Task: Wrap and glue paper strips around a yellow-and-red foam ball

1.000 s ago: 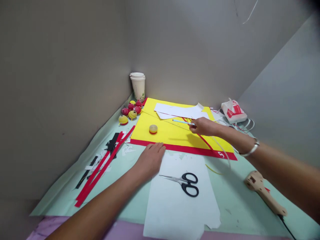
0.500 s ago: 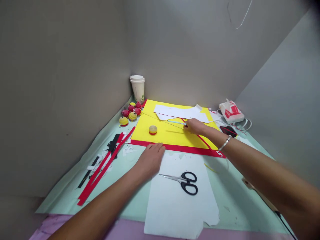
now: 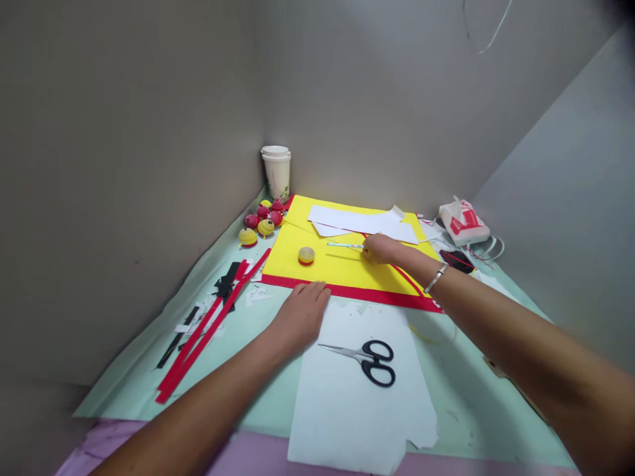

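My right hand [image 3: 380,248] is closed round a slim white-and-blue pen-like stick [image 3: 342,245], which points left above the yellow sheet [image 3: 342,268]. At the sheet's front, my left hand [image 3: 308,305] lies flat, fingers stretched out and fingertips at the red border [image 3: 360,291]. A small round tape roll [image 3: 306,256] rests on the yellow surface between the hands. Behind my right hand, white paper strips [image 3: 360,220] lie across the sheet. Black-handled scissors [image 3: 362,357] lie on white paper [image 3: 357,416] nearer to me.
At the back left stand a lidded paper cup [image 3: 276,173] and several red and yellow lantern-shaped pieces [image 3: 266,228]. Red strips [image 3: 198,344] and black scraps [image 3: 225,281] lie along the left. A tissue pack [image 3: 464,221] sits at the back right, against the wall.
The stick in my right hand has swung slightly left and lies more level. My left hand stays at the red border. The whole view has shifted a little.
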Motion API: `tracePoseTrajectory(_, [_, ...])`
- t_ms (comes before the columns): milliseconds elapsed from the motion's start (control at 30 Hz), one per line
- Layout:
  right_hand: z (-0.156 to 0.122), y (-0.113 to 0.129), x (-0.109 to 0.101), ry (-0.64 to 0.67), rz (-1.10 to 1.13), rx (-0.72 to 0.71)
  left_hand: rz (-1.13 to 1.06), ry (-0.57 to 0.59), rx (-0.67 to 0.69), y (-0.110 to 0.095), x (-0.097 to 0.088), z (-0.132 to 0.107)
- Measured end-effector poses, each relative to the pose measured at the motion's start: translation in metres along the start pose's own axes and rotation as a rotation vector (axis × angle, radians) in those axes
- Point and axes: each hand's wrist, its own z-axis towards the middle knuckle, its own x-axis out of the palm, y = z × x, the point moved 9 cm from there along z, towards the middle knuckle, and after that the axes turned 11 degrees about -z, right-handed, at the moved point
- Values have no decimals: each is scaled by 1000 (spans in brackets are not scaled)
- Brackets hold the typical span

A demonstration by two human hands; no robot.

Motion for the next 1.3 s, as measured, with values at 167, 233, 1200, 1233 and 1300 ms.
tracePoseTrajectory(167, [3, -2, 4, 9, -20, 16, 7, 2, -2, 0, 1, 0])
tracePoseTrajectory(233, [2, -1, 4, -1, -20, 16, 13, 10, 0, 0, 1, 0])
tracePoseTrajectory(1200, [-173, -57, 69, 222, 425, -56, 36, -67, 41, -1, -3, 3])
tracePoseTrajectory(1233, [-173, -60, 70, 206, 435, -35, 38, -70, 44, -1, -3, 3])
tracePoseTrajectory(1300, [-175, -62, 70, 171, 456, -9, 38, -77, 50, -1, -3, 4])
